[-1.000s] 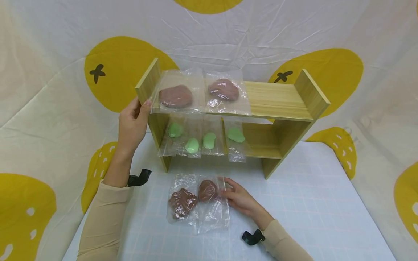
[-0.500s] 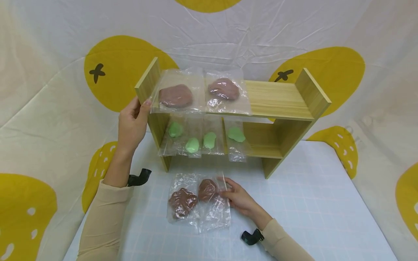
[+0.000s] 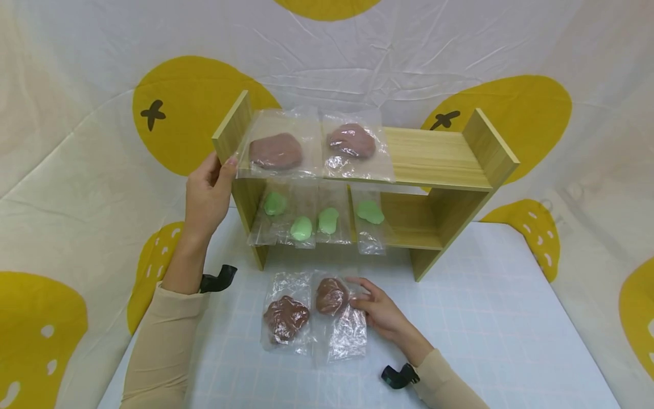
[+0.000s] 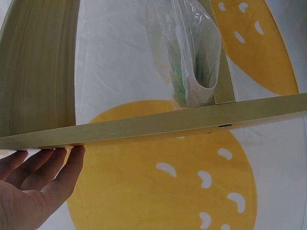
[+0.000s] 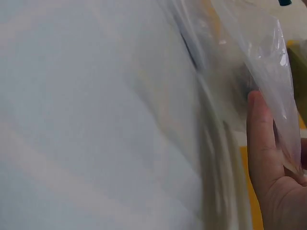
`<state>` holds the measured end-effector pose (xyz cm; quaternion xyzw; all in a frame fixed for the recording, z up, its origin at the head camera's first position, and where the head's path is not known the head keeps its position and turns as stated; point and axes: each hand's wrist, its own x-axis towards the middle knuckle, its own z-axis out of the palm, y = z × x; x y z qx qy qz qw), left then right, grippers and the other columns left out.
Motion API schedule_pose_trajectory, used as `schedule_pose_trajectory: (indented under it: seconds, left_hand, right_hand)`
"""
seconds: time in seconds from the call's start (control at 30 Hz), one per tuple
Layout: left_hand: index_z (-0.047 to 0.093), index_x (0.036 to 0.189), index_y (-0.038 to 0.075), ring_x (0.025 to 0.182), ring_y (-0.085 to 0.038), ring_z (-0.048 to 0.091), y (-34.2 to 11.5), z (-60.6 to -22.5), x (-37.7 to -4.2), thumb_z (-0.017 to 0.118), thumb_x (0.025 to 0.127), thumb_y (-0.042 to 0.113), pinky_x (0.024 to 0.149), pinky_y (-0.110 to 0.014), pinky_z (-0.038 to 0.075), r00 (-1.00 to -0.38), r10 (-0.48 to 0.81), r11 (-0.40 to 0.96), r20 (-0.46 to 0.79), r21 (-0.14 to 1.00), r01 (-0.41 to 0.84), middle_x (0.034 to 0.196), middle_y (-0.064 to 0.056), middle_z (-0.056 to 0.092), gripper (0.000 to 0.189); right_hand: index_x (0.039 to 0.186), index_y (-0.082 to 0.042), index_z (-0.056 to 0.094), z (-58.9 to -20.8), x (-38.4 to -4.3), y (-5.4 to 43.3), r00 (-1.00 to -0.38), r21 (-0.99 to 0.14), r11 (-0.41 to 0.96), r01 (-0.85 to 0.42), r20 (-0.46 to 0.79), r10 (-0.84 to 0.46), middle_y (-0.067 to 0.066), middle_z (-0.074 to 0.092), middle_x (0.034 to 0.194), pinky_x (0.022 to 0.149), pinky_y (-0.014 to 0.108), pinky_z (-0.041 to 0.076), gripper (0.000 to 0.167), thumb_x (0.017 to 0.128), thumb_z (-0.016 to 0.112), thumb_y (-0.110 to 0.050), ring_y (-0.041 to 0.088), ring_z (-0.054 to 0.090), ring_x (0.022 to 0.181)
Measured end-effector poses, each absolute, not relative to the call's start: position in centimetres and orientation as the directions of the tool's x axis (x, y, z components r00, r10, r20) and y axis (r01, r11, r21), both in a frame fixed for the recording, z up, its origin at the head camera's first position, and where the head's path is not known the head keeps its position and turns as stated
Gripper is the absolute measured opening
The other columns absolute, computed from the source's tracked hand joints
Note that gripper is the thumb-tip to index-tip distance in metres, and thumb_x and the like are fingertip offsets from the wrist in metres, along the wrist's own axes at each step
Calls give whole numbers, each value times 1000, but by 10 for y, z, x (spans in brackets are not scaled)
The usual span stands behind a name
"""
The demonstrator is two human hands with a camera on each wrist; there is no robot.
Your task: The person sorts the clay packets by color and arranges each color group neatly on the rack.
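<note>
My left hand (image 3: 206,190) grips the left side panel of a small wooden shelf (image 3: 439,156). In the left wrist view its fingers (image 4: 72,167) press against the panel's outer face; the thumb is hidden there. My right hand (image 3: 380,309) pinches the right edge of a clear plastic bag (image 3: 347,338) holding a brown lump (image 3: 331,296), low over the table in front of the shelf. The right wrist view shows this bag's film (image 5: 268,57) between thumb and fingers. Left of it lies a second clear bag with a darker brown, knobbly lump (image 3: 286,319).
Two bags with pinkish-brown lumps (image 3: 276,151) lie on the top board's left and middle. Several bags with green lumps (image 3: 301,228) sit on the lower board, overhanging its front. A pale checked cloth (image 3: 501,318) covers the table; a patterned curtain (image 3: 357,57) hangs behind.
My right hand has shifted slightly right with the brown-lump bag, opening a thin gap from the bag on its left. My left hand stays on the shelf panel.
</note>
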<state>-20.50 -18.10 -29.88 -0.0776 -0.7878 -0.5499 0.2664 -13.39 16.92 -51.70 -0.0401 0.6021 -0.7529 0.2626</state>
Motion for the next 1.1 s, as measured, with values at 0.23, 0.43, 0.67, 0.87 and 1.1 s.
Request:
schedule_pose_trajectory:
  seconds: [0.23, 0.43, 0.67, 0.87, 1.1]
  left_hand:
    - [60, 140, 15, 107, -19, 61, -181, -299, -204, 54, 103, 38, 95, -39, 51, -851, -175, 381, 495, 831, 405, 129, -7, 64, 44]
    - [61, 139, 14, 106, -18, 62, -181, -299, -204, 54, 103, 38, 94, -38, 51, -845, -179, 384, 504, 827, 411, 128, -7, 65, 43]
    - [62, 138, 13, 105, -18, 62, -181, -299, -205, 54, 103, 37, 93, -36, 51, -841, -184, 386, 509, 824, 414, 127, -8, 66, 43]
    - [62, 138, 13, 103, -18, 62, -180, -299, -206, 54, 103, 38, 93, -36, 51, -838, -181, 388, 514, 821, 420, 126, -8, 66, 43]
    - [62, 137, 11, 101, -16, 61, -181, -299, -206, 54, 103, 37, 91, -32, 52, -835, -175, 387, 522, 816, 429, 124, -9, 66, 43]
  right_hand:
    - [151, -12, 43, -499, -126, 179, -868, -934, -156, 321, -224, -444, 9, 69, 97, 54, 21, 47, 59, 96, 61, 1, 11, 60, 67]
    - [151, -9, 40, -488, -120, 184, -849, -929, -196, 315, -183, -496, 13, 69, 101, 67, 29, 56, 58, 98, 61, -1, 19, 67, 80]
    - [150, -7, 41, -477, -113, 187, -824, -934, -213, 286, -126, -553, 16, 68, 107, 71, 32, 57, 53, 100, 58, -1, 21, 68, 85]
    - [149, -4, 41, -460, -106, 191, -820, -944, -239, 229, -55, -570, 16, 66, 112, 76, 37, 58, 51, 100, 56, 2, 21, 68, 89]
    - [147, 0, 42, -432, -106, 201, -808, -949, -300, 100, 99, -581, 19, 65, 117, 81, 48, 56, 48, 100, 49, 10, 25, 68, 98]
